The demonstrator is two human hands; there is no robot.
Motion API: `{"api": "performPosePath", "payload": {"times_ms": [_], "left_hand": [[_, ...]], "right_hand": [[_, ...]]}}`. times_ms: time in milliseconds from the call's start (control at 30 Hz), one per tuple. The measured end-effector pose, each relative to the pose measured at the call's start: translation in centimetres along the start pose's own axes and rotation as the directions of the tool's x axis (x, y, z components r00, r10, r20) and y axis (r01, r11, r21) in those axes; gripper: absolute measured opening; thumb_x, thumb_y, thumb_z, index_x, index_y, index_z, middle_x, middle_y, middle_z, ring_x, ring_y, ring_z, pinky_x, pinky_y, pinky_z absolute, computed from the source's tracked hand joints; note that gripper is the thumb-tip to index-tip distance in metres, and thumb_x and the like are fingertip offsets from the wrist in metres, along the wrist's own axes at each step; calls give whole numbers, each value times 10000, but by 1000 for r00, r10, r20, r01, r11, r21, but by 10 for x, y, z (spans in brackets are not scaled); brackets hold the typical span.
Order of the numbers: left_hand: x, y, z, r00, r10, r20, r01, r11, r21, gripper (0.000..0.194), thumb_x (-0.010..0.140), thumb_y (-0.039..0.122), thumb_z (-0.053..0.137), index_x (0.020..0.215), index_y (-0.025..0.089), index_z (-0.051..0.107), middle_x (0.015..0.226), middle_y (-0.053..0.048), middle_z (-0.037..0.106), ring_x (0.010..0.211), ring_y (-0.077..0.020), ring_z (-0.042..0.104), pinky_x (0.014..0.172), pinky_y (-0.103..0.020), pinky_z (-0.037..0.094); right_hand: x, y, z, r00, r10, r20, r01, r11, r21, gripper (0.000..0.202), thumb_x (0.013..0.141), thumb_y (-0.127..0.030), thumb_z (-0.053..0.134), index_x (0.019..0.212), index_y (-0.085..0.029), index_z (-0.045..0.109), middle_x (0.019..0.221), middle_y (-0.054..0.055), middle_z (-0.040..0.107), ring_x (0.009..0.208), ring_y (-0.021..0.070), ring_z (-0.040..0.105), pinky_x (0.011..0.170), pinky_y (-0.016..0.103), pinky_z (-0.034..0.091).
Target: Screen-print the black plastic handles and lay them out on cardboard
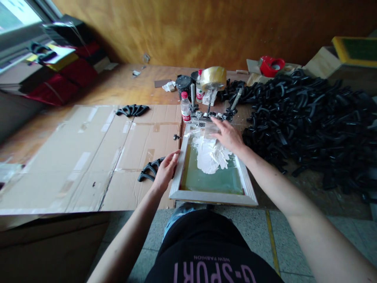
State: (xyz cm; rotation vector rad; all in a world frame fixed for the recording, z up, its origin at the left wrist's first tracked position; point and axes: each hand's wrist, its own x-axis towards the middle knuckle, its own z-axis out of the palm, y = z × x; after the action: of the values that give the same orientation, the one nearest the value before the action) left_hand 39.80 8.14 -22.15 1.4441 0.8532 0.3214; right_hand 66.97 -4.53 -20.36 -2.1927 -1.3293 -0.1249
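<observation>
the screen-printing frame (213, 197) lies at the near edge of the workbench (160, 71), directly in front of the person, its green mesh (206, 184) carrying a thick, uneven patch of white ink (207, 161) over the upper middle. the left hand (167, 169) is at the frame's left rail, fingers curled and thumb laid close to them; whether it grips the rail cannot be told. the right hand (230, 136) is over the upper right of the frame, fingers partly spread, next to a translucent flat piece (211, 129) above the ink; a firm hold on it cannot be confirmed. a metal clamp (216, 116) stands at the frame's far end, with a roll of tape (213, 77) above it and a red-capped bottle (185, 108) just beside. black curved parts (147, 171) lie on flattened cardboard (85, 157) beside the left hand; a large pile of similar parts (297, 125) occupies the right side.
</observation>
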Motion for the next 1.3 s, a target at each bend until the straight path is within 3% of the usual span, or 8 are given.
{"api": "performPosePath", "payload": {"times_ms": [167, 333, 500, 633, 733, 833, 1067, 1300], "left_hand": [[15, 71, 13, 965, 250, -83, -263, 936, -234, 521, 859, 651, 463, 973, 187, 672, 765, -27, 667, 597, -113, 589, 507, -206, 440], [36, 103, 36, 932, 337, -136, -363, 851, -380, 487, 861, 622, 492, 1109, 215, 590, 924, -62, 715, 773, -141, 667, 573, -205, 498], [2, 24, 72, 993, -87, 75, 110, 914, -391, 502, 812, 586, 600, 1060, 149, 607, 980, -124, 726, 716, -171, 682, 527, -233, 508], [-35, -46, 90, 867, -397, 302, 489, 796, -357, 469, 800, 540, 648, 1077, 162, 620, 1103, -132, 702, 873, -227, 701, 632, -308, 570], [-41, -72, 66, 909, -394, 134, 409, 791, -455, 368, 813, 472, 659, 994, 154, 617, 1080, -111, 701, 842, -205, 708, 621, -279, 572], [-34, -97, 3, 918, -355, -175, 275, 890, -364, 327, 895, 446, 549, 1020, 149, 606, 1124, -116, 686, 801, -186, 717, 605, -269, 577], [-7, -154, -115, 716, -529, -455, 541, 833, -117, 382, 877, 498, 512, 791, 131, 579, 652, -101, 688, 584, -208, 678, 540, -297, 555], [12, -133, -127, 724, -538, -431, 666, 708, 235, 543, 828, 641, 444, 643, 147, 567, 440, -87, 578, 375, -189, 542, 373, -278, 440]], "right_hand": [[-4, 88, -28, 890, 335, -309, -319, 942, 101, 338, 925, -355, 492, 1195, -179, 596, 919, 77, 665, 838, 212, 592, 800, 357, 459], [-74, 75, 19, 939, 299, 168, -305, 952, 12, 330, 906, -476, 528, 860, -174, 655, 892, 75, 667, 819, 197, 587, 768, 320, 444], [-119, -11, 64, 917, 238, 320, -178, 962, -204, 164, 912, -303, 576, 896, -146, 620, 973, 128, 660, 965, 239, 570, 833, 326, 419], [-135, -66, 69, 951, 120, 284, -108, 993, -55, 131, 951, -266, 510, 929, -171, 598, 906, 94, 663, 915, 211, 577, 795, 302, 424], [-140, -58, 63, 947, -117, 299, 70, 984, 162, 156, 955, -269, 509, 869, -201, 620, 883, 42, 661, 903, 176, 583, 809, 276, 423], [-139, 18, 45, 960, 200, 193, -217, 974, 71, 225, 956, -184, 441, 955, -203, 666, 941, 45, 659, 859, 157, 595, 773, 263, 432], [-160, 199, 17, 792, 610, -18, -560, 716, -417, 352, 839, -101, 501, 1116, -225, 679, 1182, 104, 572, 1050, 242, 503, 777, 312, 429], [-153, 147, 33, 943, 310, -123, -332, 897, -290, 419, 934, -151, 389, 1310, -152, 574, 1123, 135, 632, 1050, 261, 500, 892, 381, 401]]}}
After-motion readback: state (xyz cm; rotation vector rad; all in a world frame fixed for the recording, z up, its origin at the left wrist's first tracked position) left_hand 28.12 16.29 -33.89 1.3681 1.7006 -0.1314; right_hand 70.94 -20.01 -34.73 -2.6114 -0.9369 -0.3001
